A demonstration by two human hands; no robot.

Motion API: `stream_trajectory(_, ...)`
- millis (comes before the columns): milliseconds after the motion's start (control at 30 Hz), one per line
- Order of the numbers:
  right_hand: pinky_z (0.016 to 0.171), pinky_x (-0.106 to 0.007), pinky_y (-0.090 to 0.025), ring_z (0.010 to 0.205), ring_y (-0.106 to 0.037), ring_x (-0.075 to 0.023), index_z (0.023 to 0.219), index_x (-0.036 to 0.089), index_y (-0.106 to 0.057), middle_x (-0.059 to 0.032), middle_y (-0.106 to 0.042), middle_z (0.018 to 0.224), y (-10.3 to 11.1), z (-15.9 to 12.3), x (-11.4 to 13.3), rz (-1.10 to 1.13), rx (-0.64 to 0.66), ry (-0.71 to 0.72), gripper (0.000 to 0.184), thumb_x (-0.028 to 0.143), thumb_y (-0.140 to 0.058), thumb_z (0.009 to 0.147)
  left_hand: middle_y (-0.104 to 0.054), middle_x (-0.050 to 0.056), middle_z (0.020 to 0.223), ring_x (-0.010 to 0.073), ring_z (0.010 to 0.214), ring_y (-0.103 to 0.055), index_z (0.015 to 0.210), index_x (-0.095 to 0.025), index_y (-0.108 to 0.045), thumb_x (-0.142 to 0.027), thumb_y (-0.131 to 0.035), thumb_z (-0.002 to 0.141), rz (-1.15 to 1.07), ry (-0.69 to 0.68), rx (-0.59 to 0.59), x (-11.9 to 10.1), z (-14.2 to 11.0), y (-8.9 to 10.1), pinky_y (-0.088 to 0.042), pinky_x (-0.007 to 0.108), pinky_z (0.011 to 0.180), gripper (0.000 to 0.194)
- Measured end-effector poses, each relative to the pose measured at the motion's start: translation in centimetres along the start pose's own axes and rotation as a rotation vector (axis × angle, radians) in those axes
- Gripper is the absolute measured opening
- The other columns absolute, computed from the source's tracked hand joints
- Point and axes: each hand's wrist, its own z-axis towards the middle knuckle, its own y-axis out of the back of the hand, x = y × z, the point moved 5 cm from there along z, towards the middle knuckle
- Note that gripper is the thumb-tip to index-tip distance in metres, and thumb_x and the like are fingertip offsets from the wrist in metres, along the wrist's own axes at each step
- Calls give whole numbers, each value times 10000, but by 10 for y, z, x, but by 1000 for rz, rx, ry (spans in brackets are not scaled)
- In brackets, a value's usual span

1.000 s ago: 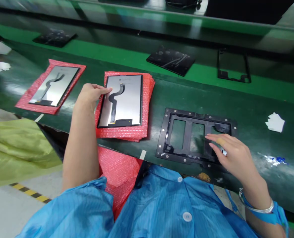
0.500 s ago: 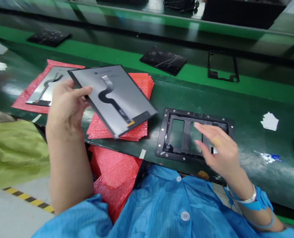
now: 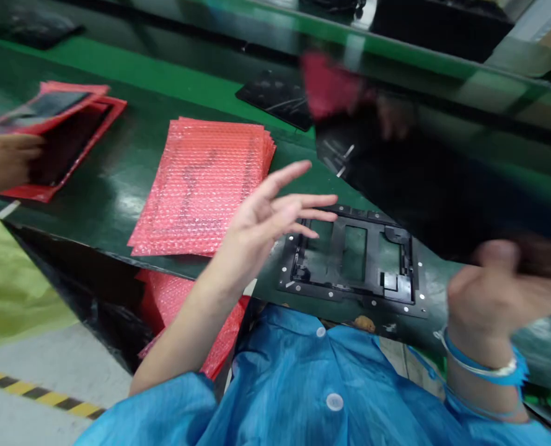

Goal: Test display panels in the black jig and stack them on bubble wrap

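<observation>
My left hand (image 3: pixel 273 218) holds nothing. Its fingers are spread above the left end of a black frame-shaped fixture (image 3: pixel 372 248) with rectangular openings. My right hand (image 3: pixel 493 297) grips the near right edge of a dark display panel (image 3: pixel 424 179), tilted up with its black glossy face toward me and blurred by motion. That panel hangs above and behind the fixture, apart from it. To the left of my left hand lies a stack of red bubble-wrap bags (image 3: pixel 201 186), with the outline of a panel cable showing through the top one.
At the far left another person's hand (image 3: pixel 5 162) holds red bubble wrap (image 3: pixel 82 155) around a dark panel. A dark panel (image 3: pixel 275 99) lies on the bright green strip behind. More red wrap (image 3: pixel 173 303) hangs below the table edge. A shelf edge (image 3: pixel 396 46) runs along the back.
The display panel has gone from my left hand to my right, swinging rightward and showing its black face. My left hand has opened and moved right. The other person's hand has come into view.
</observation>
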Motion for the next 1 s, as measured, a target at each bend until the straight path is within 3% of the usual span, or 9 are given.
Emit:
stream_trajectory(67,1037,-620,-477,1228,-617,-344,1111,193,-698,-142,-702,1177,21,0,-22,153,-261,-100,491,538,-369,995,-619,73,1386,276,1323,-559,1389,-296,-523,-411,-619,911,148,-22,-31,31,-11,6,-513,417,1057,501)
stream_trajectory(133,991,-568,-525,1101,-677,-333,942,206,-713,-114,-730,1066,34,-6,-51,314,-453,-312,270,444,-695,816,-496,73,1518,272,1447,-413,1425,-296,-506,-433,-580,932,353,9,-112,64,-23,19,-357,470,1197,517)
stream_trajectory(167,964,-543,-544,1036,-697,-322,858,215,-707,-97,-738,993,37,-11,-65,363,-491,-441,228,377,-782,717,-445,70,1558,270,1480,-358,1448,-301,-491,-451,-562,941,442,31,-139,77,-29,26,-286,485,1233,534)
stream_trajectory(233,919,-529,-566,943,-715,-319,740,223,-681,-77,-726,846,37,-20,-85,377,-460,-670,218,305,-833,607,-393,57,1593,258,1513,-292,1499,-322,-441,-482,-515,964,541,56,-136,93,-39,34,-195,487,1266,563)
stream_trajectory(333,848,-541,-586,876,-724,-347,698,223,-669,-69,-688,709,29,-30,-94,357,-316,-827,235,280,-839,546,-365,43,1610,252,1531,-243,1540,-340,-388,-533,-476,981,559,58,-40,96,-44,34,-169,477,1272,598)
stream_trajectory(467,807,-524,-594,848,-730,-358,727,218,-684,-81,-703,713,13,-35,-89,332,-183,-871,252,264,-826,525,-312,65,1633,285,1537,-219,1558,-308,-367,-600,-552,933,649,46,25,90,-41,29,-197,500,1260,714)
stream_trajectory(633,814,-528,-591,822,-734,-354,763,214,-688,-67,-712,710,0,-41,-93,316,-135,-930,275,255,-813,521,-354,37,1613,270,1542,-203,1565,-365,-331,-564,-574,935,705,-46,64,93,-41,26,-219,536,1250,703)
stream_trajectory(800,823,-513,-587,814,-735,-340,745,207,-671,-63,-696,684,-2,-40,-98,309,-114,-893,243,244,-802,544,-348,33,1614,263,1539,-217,1557,-390,-331,-520,-601,934,752,-80,46,99,-42,26,-231,553,1242,692)
stream_trajectory(1000,771,-487,-606,796,-726,-313,790,196,-685,-40,-693,713,-2,-40,-92,292,-139,-917,360,270,-819,465,-355,82,1609,262,1539,-213,1541,-261,-389,-493,-590,948,833,-113,57,97,-41,23,-245,531,1236,667)
